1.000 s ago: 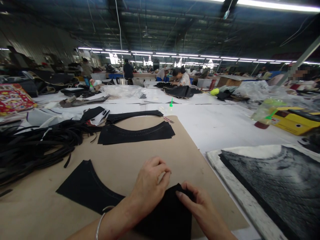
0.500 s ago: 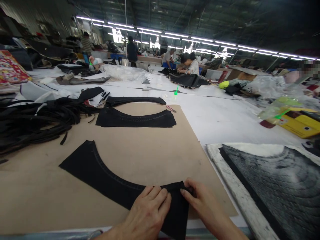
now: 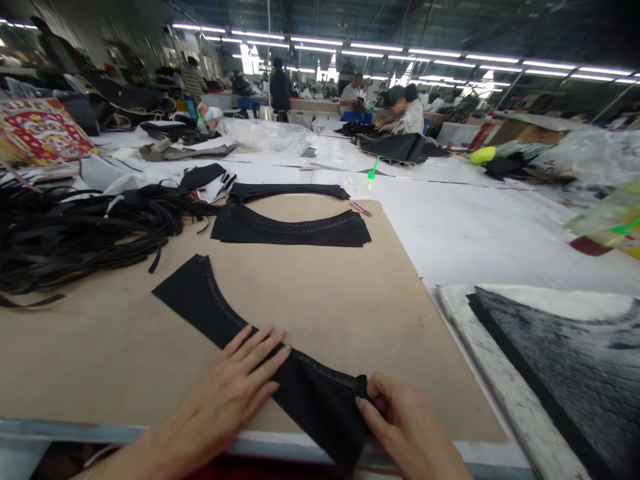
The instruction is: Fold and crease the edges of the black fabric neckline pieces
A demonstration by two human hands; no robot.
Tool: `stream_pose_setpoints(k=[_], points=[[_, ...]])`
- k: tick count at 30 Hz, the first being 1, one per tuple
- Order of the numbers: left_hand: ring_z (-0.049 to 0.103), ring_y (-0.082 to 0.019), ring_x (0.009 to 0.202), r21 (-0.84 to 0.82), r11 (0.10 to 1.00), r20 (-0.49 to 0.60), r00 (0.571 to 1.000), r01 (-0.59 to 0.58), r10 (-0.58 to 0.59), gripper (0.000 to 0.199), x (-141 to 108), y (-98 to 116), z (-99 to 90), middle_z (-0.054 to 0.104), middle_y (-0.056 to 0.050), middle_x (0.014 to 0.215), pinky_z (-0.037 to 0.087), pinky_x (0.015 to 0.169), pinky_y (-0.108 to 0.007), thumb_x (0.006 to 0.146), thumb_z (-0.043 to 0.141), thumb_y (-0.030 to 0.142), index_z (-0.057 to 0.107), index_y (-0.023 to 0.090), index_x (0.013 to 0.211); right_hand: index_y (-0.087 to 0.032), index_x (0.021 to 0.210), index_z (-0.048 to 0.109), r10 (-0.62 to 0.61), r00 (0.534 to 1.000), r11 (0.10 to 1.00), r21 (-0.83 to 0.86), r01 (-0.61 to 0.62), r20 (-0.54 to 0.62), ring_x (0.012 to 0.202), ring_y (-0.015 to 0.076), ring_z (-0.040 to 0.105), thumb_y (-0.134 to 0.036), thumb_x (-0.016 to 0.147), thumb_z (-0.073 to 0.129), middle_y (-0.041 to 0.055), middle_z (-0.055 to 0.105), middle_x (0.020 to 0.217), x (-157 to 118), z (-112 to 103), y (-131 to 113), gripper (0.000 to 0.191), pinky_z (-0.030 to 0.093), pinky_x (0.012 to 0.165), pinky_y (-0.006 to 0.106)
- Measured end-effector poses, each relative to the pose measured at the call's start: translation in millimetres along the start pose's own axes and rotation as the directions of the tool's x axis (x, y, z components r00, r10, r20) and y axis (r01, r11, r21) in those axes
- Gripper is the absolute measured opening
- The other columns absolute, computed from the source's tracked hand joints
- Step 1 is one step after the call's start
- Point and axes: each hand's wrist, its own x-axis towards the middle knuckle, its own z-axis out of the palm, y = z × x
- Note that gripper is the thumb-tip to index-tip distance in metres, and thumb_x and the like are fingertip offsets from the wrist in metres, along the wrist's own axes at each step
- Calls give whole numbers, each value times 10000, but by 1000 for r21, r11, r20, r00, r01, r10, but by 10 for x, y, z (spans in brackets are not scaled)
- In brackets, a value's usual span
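Note:
A black curved fabric piece point(image 3: 320, 393) with a stitched or creased inner edge lies slantwise on brown board, its near right end hanging over the table edge. My left hand point(image 3: 233, 383) rests flat across its middle, fingers outstretched over the curved edge. At the right end, my right hand point(image 3: 405, 420) pinches the fabric's corner between thumb and fingers. Farther back lie more black curved pieces, one stack point(image 3: 290, 228) with its curve facing away and another stack point(image 3: 290, 191) behind it.
Brown board point(image 3: 350, 287) covers the near tabletop. Black strips point(image 3: 75, 233) are heaped at left. At right, a pale slab point(image 3: 480, 353) carries dark, whitish-smeared pieces point(image 3: 565, 360). Small pink-handled snips point(image 3: 361, 209) and a green-tipped bottle point(image 3: 372, 172) lie beyond. Co-workers are in the background.
My left hand has slid left along the fabric and flattened with its fingers spread. My right hand still grips the end corner. The camera view has shifted slightly left.

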Motion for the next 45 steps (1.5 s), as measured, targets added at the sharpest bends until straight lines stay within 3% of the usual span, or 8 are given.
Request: stream_pose_setpoints(k=[5, 11, 16, 23, 35, 38, 41, 45], points=[[453, -261, 1290, -76, 997, -30, 999, -13, 10, 301, 185, -250, -209, 533, -58, 1373, 346, 1087, -489, 942, 468, 161, 668, 270, 1140, -216, 657, 487, -22, 997, 1000, -4, 22, 74, 593, 152, 527, -280, 829, 488, -12, 587, 602, -44, 119, -212, 184, 276, 553, 262], [587, -213, 970, -265, 964, -140, 990, -13, -25, 321, 227, 402, -275, 647, -95, 1076, 487, 867, -370, 915, 422, 83, 629, 164, 1147, -210, 638, 496, 9, 973, 989, -146, 26, 232, 640, 174, 555, -344, 855, 513, 13, 619, 654, -69, -24, -205, 256, 287, 565, 276], [591, -231, 978, -288, 954, -79, 995, -82, 61, 390, 176, 681, -110, 650, -121, 1103, 528, 830, -364, 875, 412, 78, 561, 92, 1235, -215, 919, 572, -186, 978, 967, -158, 199, 94, 763, 202, 598, -343, 897, 504, 39, 637, 850, -38, -109, -132, 146, 412, 670, 309], [593, -230, 1013, -246, 969, -64, 998, -18, 3, 396, 126, 711, -32, 645, -121, 1134, 528, 869, -373, 892, 393, 97, 545, 93, 1258, -218, 1027, 528, -688, 700, 637, -305, 708, 191, 897, 222, 543, -55, 887, 445, 48, 574, 1013, 180, -139, -169, 230, 449, 810, 382], [585, -225, 1020, -251, 968, -89, 996, -10, -13, 377, 125, 725, 18, 643, -114, 1121, 503, 906, -348, 925, 376, 130, 549, 87, 1257, -196, 916, 538, -809, 549, 410, -468, 783, 209, 766, 212, 508, 28, 773, 542, 22, 569, 869, 265, -78, -148, 266, 425, 702, 342], [579, -228, 1028, -262, 965, -68, 998, -8, -11, 377, 121, 725, 22, 638, -110, 1132, 499, 907, -355, 930, 379, 131, 543, 88, 1266, -201, 865, 529, -808, 584, 492, -455, 742, 78, 735, 210, 503, -2, 836, 467, 26, 564, 826, 272, 11, -125, 210, 415, 687, 347], [575, -233, 1025, -261, 965, -52, 999, -6, -7, 378, 110, 727, 20, 634, -112, 1136, 499, 890, -362, 939, 376, 137, 532, 84, 1280, -207, 837, 516, -671, 739, 721, -289, 630, -63, 726, 198, 521, -109, 912, 445, 23, 562, 800, 248, 55, -133, 142, 415, 657, 328], [571, -236, 1031, -249, 968, -37, 999, -8, -1, 380, 87, 728, 17, 633, -118, 1133, 495, 884, -363, 949, 386, 159, 518, 90, 1298, -219, 843, 515, -467, 884, 884, -16, 467, 35, 747, 165, 542, -207, 961, 413, 2, 570, 811, 213, -56, -193, 156, 433, 688, 303]])
